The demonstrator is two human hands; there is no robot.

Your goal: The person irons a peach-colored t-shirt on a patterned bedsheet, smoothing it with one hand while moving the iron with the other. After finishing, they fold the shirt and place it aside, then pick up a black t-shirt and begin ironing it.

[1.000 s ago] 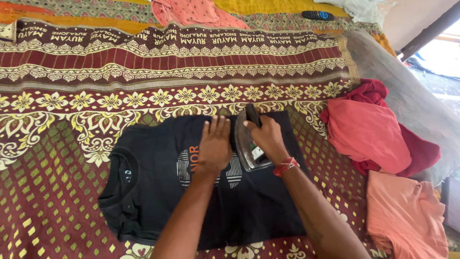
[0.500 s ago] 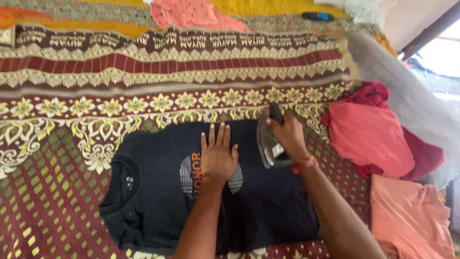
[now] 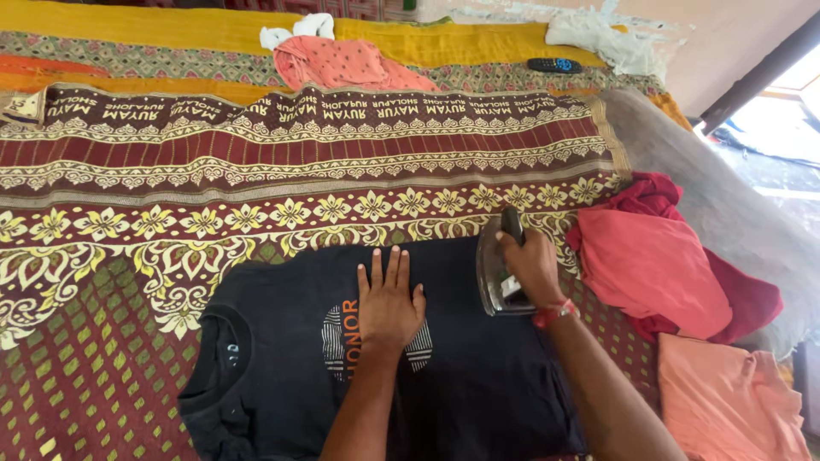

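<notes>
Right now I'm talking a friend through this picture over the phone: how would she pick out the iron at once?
Start at the big patterned maroon bedspread, then find the dark T-shirt spread flat on it. The iron sits on the shirt's far right corner, gripped by the right hand. Unlike the soft red and pink clothes beside it, it is hard, shiny metal with a black handle.

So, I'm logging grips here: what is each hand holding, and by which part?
The right hand grips the iron by its dark top handle. The left hand holds nothing, lying flat on the dark T-shirt.
</notes>
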